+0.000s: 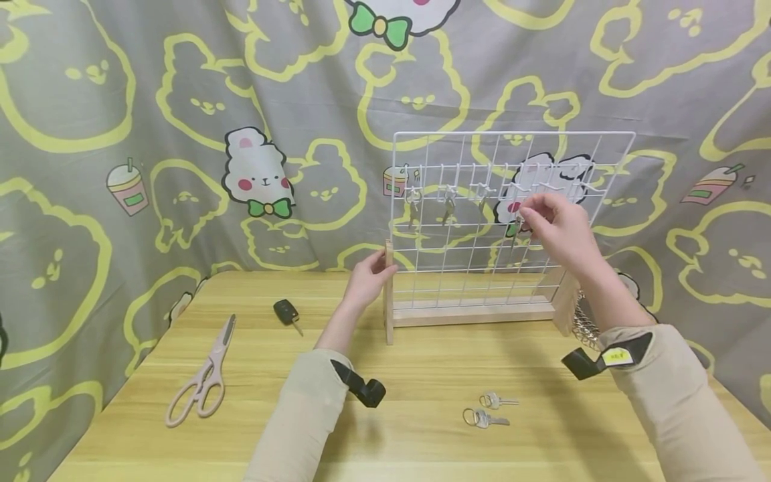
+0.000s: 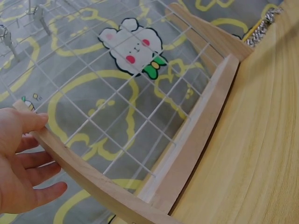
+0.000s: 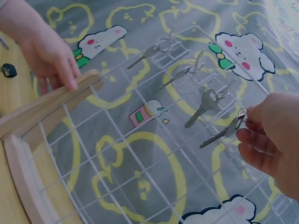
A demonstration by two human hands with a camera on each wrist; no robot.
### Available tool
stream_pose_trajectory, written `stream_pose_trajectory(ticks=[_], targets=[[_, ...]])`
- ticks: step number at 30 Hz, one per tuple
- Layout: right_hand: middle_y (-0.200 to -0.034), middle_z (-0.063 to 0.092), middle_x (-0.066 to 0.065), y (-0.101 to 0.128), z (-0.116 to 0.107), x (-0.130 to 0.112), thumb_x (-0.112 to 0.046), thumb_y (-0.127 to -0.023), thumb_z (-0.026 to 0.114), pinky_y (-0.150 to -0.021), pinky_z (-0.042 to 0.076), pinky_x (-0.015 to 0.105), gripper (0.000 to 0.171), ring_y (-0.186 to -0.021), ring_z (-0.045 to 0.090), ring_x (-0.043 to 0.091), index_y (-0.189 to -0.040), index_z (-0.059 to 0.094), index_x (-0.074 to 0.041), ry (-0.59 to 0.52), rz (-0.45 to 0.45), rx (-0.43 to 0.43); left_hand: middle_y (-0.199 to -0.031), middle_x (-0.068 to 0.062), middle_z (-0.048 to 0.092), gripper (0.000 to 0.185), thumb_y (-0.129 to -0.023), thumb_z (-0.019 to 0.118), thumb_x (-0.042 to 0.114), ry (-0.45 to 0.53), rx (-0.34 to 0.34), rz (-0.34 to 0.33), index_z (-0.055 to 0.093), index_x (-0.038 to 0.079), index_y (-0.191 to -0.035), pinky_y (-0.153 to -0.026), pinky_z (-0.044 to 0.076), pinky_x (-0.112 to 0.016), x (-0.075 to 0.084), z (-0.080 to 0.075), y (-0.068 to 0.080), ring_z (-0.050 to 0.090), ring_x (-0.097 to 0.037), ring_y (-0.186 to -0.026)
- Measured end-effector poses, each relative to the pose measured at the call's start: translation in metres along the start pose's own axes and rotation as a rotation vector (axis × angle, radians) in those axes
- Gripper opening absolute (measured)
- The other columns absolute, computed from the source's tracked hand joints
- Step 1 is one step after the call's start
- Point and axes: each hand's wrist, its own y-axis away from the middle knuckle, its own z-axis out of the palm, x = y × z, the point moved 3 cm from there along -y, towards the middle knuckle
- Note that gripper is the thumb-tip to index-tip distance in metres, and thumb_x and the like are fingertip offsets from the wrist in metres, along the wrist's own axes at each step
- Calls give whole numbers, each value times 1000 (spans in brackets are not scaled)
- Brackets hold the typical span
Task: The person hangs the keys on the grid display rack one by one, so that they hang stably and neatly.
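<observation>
The right hand [image 1: 565, 231] pinches a silver metal key [image 3: 220, 135]. Left of it, the left hand [image 1: 365, 278] grips a pale wooden upright [image 1: 389, 308].

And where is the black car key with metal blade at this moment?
In the head view, the black car key lies on the left part of the yellowish wooden table, between the pale pink scissors and the person's left hand.

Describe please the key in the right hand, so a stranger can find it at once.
Look for the white wire grid on its wooden stand. In the head view, three hanging keys lead rightwards along it to the right hand. Its silver key is the only one held by fingers.
</observation>
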Motion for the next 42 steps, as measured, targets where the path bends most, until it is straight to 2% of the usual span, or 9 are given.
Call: stream_pose_trajectory(ticks=[7, 14, 19, 22, 30, 33, 38, 42], targets=[[-70, 56, -10, -8, -7, -3, -12, -93, 55, -50, 44, 13, 16, -58, 52, -2, -97, 58, 3, -28, 22, 68, -130, -16, 52, 58, -89, 63, 19, 5, 5, -3, 39, 2, -139, -101, 39, -37, 1, 0, 1, 48, -28, -120], [-66, 55, -9, -12, -10, -2, -16, -94, 54, -47, 44, 13, 20, -53, 51, -2, -97, 58, 2, -18, 92, 147, -131, -16, 52, 58, -90, 62, 20, 4, 3, -13, 38, 2, -140, -102, 38, -37, 1, 1, 2, 48, -28, -121], [-66, 54, -12, -15, -10, -2, -16, -94, 53, -48, 45, 13, 19, -53, 51, -1, -98, 58, 2, -19, 112, 152, -130, -16, 52, 57, -90, 62, 20, 1, 6, -11, 39, 2, -139, -102, 38, -37, 2, 1, 2, 48, -28, -120], [-68, 55, -7, -16, -10, -2, -16, -95, 53, -48, 47, 13, 19, -52, 52, -1, -98, 57, 2, -30, 121, 147, -130, -16, 52, 57, -90, 62, 19, 3, 8, -10, 39, 2, -139, -102, 38, -37, 2, 1, 2, 48, -28, -120], [-83, 62, 15, -18, -6, 0, -11, -93, 54, -51, 49, 13, 18, -56, 54, -4, -100, 60, 4, -13, 107, 136, -129, -16, 53, 57, -89, 63, 19, 6, 5, -11, 40, 3, -139, -101, 39, -37, 1, 1, 2, 48, -28, -120], [-87, 63, 18, -18, -3, 1, -10, -92, 55, -51, 49, 12, 18, -55, 54, -6, -100, 61, 5, -12, 98, 136, -129, -16, 53, 57, -90, 62, 19, 2, 3, -11, 40, 3, -139, -101, 39, -38, 1, 1, 2, 48, -28, -120], [-84, 64, 12, -13, 0, 5, -9, -91, 56, -52, 50, 13, 19, -55, 55, -7, -101, 61, 7, -49, 93, 148, -130, -16, 52, 56, -90, 61, 19, -2, 1, -7, 39, 2, -139, -102, 39, -38, 1, 1, 2, 48, -29, -120], [-83, 66, 9, -1, 4, 11, -14, -91, 58, -51, 50, 14, 22, -56, 55, -6, -102, 62, 5, -50, 121, 132, -130, -16, 52, 57, -90, 62, 19, -3, 3, -11, 39, 3, -139, -102, 38, -37, 0, 1, 2, 48, -28, -120]])
